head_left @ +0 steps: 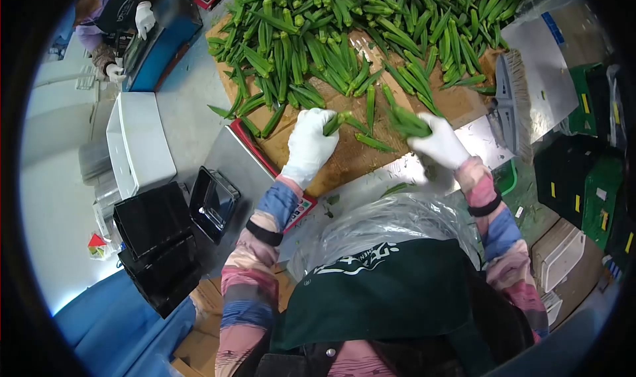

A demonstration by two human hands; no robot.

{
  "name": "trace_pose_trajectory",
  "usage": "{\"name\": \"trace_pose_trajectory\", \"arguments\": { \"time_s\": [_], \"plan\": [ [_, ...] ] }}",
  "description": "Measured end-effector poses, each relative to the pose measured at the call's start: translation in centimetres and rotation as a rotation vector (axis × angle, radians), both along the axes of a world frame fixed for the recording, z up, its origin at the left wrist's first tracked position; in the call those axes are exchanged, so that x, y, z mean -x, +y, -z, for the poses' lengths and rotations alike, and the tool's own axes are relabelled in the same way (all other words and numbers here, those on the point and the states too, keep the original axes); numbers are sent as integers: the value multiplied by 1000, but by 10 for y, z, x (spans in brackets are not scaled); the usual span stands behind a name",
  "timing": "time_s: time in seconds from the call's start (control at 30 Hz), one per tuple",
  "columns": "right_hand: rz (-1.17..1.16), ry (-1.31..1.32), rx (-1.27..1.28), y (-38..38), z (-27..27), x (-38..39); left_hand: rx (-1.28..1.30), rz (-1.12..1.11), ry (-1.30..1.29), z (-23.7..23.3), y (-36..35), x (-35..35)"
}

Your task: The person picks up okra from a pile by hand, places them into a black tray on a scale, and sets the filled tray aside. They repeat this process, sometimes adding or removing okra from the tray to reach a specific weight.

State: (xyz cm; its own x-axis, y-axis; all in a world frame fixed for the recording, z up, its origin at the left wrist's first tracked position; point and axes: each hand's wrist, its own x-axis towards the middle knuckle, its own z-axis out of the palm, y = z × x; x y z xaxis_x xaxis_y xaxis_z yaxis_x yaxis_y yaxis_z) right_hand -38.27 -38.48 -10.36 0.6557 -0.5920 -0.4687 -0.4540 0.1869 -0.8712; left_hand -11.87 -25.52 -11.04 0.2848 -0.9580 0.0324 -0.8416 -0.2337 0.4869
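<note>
Left hand (309,145), white-gloved, grip curled round a couple of slim green okra pods (336,121) just above the brown cardboard sheet (344,162) on the desk. Right hand (440,142), grip closed on a fuller bunch of green okra (407,121). The loose heap of okra (344,26) lies beyond. That right bunch looks crowded; a pod could slide out and drop off the desk edge.

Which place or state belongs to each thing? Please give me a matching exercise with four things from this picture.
Things:
1. left hand
2. right hand
3. okra pile
4. black trays

Places or states:
a. stacked at the far left
b. spread over the cardboard
c. holds a thick bunch
d. holds one or two pods

Pairs: 1-d, 2-c, 3-b, 4-a
</note>
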Motion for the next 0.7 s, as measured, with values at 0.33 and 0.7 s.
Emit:
{"name": "trace_pose_trajectory", "arguments": {
  "time_s": [0.33,0.7],
  "plan": [
    [7,392,842,-17,91,-64,-82,245,-307,37,-22,10],
    [219,564,1006,-17,93,27,94,424,-276,32,12,69]
  ]
}}
